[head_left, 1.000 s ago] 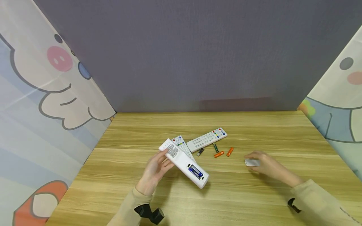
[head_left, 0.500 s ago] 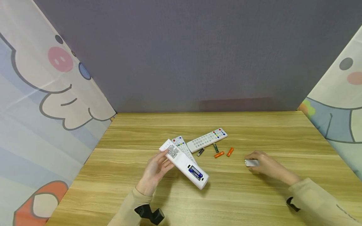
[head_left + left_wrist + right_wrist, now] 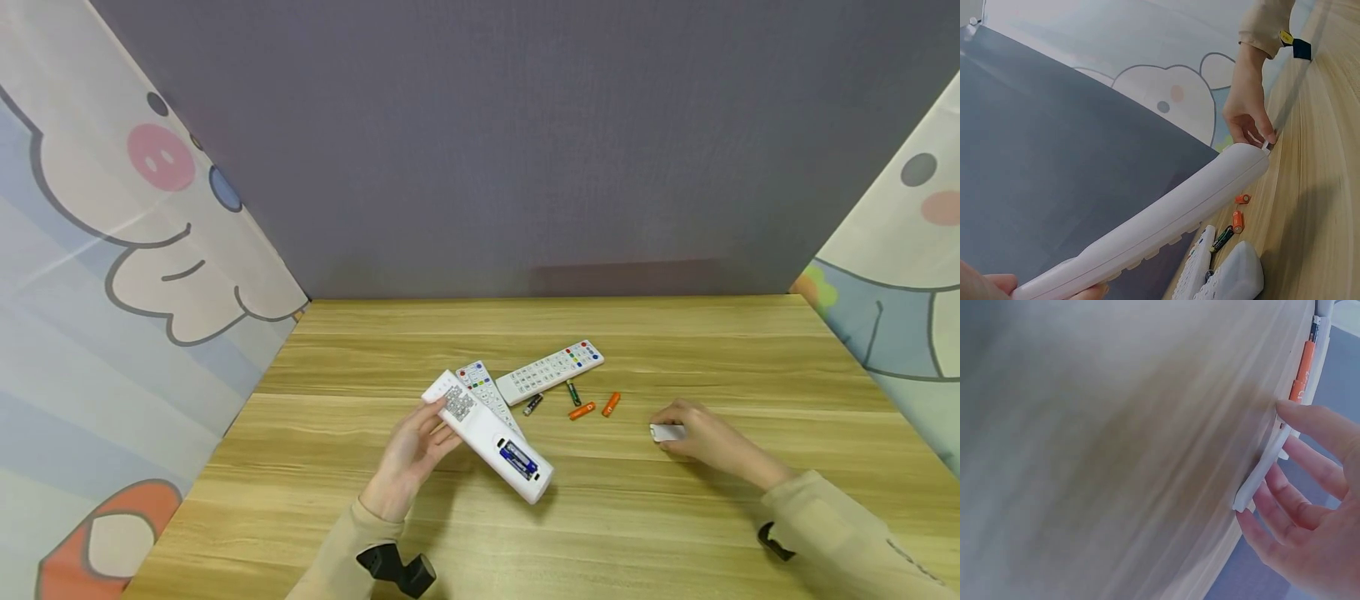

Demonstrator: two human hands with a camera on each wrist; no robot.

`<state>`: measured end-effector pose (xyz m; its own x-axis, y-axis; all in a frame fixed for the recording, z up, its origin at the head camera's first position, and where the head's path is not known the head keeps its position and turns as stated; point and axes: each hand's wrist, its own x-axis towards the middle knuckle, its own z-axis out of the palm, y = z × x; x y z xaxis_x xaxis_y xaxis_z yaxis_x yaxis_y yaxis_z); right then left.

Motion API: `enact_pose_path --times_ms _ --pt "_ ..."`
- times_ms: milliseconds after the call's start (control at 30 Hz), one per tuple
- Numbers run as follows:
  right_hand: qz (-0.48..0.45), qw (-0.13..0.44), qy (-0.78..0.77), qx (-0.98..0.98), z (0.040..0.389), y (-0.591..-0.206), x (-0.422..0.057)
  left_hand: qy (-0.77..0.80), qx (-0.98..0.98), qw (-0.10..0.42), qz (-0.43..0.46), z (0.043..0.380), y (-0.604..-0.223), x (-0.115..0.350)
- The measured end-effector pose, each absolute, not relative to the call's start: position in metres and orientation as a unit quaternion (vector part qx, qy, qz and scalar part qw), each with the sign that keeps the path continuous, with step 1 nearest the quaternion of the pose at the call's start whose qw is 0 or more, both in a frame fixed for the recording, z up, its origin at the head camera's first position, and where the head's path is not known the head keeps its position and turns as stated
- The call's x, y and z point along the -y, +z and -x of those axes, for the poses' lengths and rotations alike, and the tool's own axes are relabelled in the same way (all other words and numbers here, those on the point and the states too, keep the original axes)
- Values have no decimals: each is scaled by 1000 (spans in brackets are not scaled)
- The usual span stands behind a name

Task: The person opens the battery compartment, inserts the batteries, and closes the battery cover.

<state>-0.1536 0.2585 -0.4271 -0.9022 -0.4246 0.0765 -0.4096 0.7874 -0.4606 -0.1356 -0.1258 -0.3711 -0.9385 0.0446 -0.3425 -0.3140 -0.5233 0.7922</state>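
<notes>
Left hand [image 3: 405, 458] grips white remote [image 3: 480, 426] above table [image 3: 615, 521], blue batteries [image 3: 518, 459] showing in its back; right hand [image 3: 707, 437], fingers curled, pinches small white piece [image 3: 665, 432] near orange batteries [image 3: 582, 411].

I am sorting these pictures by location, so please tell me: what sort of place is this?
Probably an indoor workspace arranged for recording, though I cannot be sure. A plain grey panel rises behind a wood-grain table, with cartoon-printed sheets at both sides.
</notes>
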Motion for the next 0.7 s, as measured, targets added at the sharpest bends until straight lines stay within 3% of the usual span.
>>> enact_pose_path --times_ms 267,700 --pt "212 23 -262 -941 154 -425 -258 860 -479 106 139 135 -371 126" --pt "222 -40 -276 -934 148 -419 -244 864 -474 105 135 134 -372 125"
